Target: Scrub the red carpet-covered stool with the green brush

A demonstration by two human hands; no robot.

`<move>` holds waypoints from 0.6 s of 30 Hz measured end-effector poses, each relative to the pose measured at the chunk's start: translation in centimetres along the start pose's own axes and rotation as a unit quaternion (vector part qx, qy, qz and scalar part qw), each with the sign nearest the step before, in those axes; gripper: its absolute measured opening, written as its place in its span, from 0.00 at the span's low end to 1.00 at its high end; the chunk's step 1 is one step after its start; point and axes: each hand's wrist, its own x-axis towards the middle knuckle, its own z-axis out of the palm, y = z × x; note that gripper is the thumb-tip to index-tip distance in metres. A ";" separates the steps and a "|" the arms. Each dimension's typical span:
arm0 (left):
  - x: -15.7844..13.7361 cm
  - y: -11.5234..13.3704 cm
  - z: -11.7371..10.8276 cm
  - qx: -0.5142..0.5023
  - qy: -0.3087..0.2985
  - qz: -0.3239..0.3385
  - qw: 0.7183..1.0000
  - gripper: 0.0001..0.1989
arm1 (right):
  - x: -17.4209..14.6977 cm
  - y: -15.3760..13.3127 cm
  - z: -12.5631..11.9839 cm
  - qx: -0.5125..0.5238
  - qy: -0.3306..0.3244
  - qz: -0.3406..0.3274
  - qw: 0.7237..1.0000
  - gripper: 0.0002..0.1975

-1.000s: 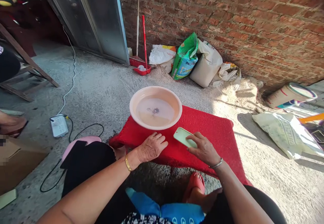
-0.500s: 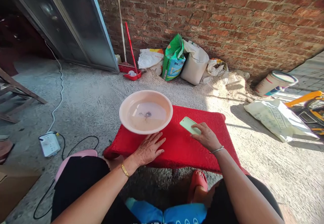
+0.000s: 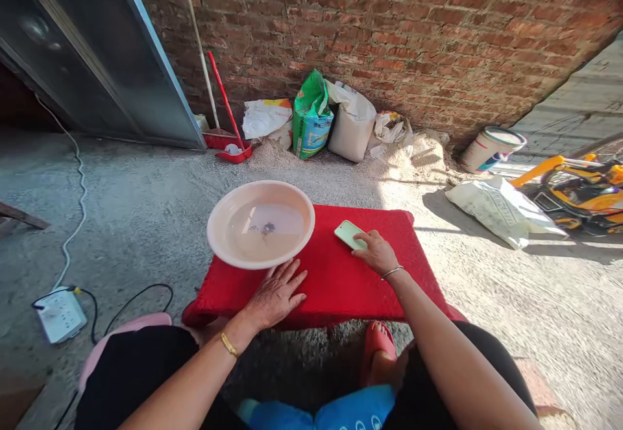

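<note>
A pale pink basin (image 3: 214, 238) of water stands on the left part of a red cloth-covered low table (image 3: 331, 290). Inside it, under the water, is a dark flower-like mark (image 3: 267, 228). My left hand (image 3: 278, 294) lies flat on the red cloth, fingers spread, its fingertips close to the basin's near rim. Right of the basin, a light green phone (image 3: 347, 233) lies flat, at a slant, on the cloth. With thumb and fingers, my right hand (image 3: 377, 253) grips its near right end, hiding that end.
A white power strip (image 3: 62, 316) with cables lies on the floor at left. Along the brick wall stand a red dustpan (image 3: 234, 151), a green sack (image 3: 311, 122) and a white sack (image 3: 351, 128). To the right are a bucket (image 3: 491, 151), a flat sack (image 3: 499, 206) and a yellow bike (image 3: 579, 187).
The view has swung to the right, so everything sits further left. Both hands keep about the same places, the left on the cloth and the right on the phone.
</note>
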 end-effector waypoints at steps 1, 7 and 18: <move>0.0 0.0 0.1 -0.002 0.003 -0.001 1.000 0.24 | -0.6 2.1 -0.9 -0.015 0.001 0.041 0.999 0.22; 0.1 0.2 -0.1 0.007 0.008 0.000 1.000 0.24 | -4.6 12.9 -5.7 -0.096 0.041 0.351 0.931 0.25; 0.3 -0.1 -0.3 0.034 0.001 0.013 0.999 0.23 | -4.5 -2.2 -0.5 0.012 0.034 -0.115 0.993 0.19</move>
